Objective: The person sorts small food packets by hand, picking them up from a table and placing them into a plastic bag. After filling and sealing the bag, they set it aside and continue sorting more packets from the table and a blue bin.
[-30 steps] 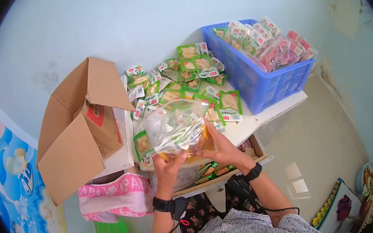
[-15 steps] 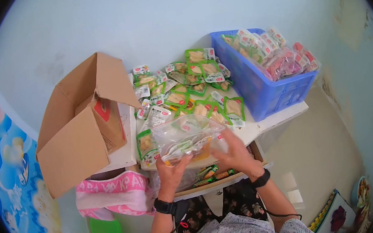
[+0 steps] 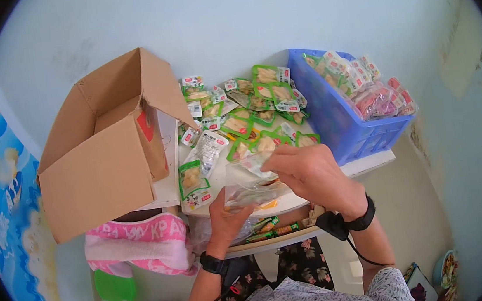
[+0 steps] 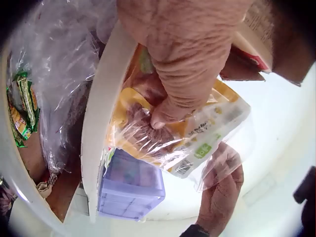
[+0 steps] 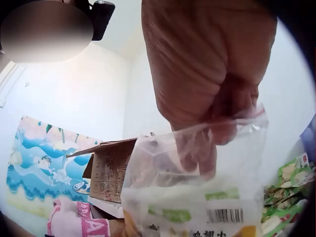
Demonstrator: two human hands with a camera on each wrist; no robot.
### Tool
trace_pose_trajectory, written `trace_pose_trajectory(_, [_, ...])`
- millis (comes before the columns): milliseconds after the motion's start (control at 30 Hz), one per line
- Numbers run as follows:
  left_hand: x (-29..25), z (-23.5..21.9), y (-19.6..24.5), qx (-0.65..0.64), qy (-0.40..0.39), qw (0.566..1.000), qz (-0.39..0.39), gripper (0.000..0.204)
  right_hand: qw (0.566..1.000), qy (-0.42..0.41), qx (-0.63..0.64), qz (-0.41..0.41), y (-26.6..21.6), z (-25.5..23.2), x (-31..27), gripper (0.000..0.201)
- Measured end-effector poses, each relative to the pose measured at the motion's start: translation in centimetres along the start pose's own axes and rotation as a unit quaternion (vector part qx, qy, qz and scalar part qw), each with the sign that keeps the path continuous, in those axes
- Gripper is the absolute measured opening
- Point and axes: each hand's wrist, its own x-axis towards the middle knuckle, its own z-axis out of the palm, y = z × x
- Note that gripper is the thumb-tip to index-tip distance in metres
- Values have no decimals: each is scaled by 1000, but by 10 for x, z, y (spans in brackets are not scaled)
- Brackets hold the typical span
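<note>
A clear zip bag (image 3: 245,180) holds several orange-and-white snack packets (image 4: 197,129) with green labels. My left hand (image 3: 226,218) grips its lower left part, the thumb pressed over a brown-filled packet in the left wrist view. At the bag's top edge, my right hand (image 3: 320,174) pinches the clear plastic with curled fingers; some of its fingers (image 5: 200,155) show through the film in the right wrist view. Behind the bag, green-edged snack packets (image 3: 237,122) lie spread over the white table (image 3: 217,179).
An open cardboard box (image 3: 98,186) stands at the left. On the right a blue crate (image 3: 369,140) holds more packets. Below the table edge, an open drawer (image 3: 296,233) contains green snack sticks and clear plastic. A pink-and-white towel (image 3: 140,249) hangs beside it.
The right hand let go of the bag's side, moved off to the right, then came to its top edge. The left hand kept its grip while the bag tilted and shifted slightly right.
</note>
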Motion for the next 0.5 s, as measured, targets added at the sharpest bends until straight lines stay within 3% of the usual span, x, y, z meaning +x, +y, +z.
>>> trace_pose_trajectory(67, [1, -2, -3, 19, -4, 1000, 15, 47, 993, -103, -59, 15, 2, -5, 3, 21])
trace_pose_trajectory(167, [3, -3, -4, 25, -15, 999, 36, 47, 993, -111, -48, 6, -1, -7, 5, 17])
trace_pose_trajectory(267, [3, -4, 2, 66, -19, 996, 48, 46, 976, -160, -144, 33, 1, 0, 7, 14])
trace_pose_trajectory(433, [5, -8, -3, 55, -47, 996, 46, 58, 976, -116, -183, 26, 1, 11, 9, 2])
trace_pose_trajectory(500, [4, -5, -2, 18, -10, 996, 90, 51, 983, -75, -168, 3, 2, 3, 13, 2])
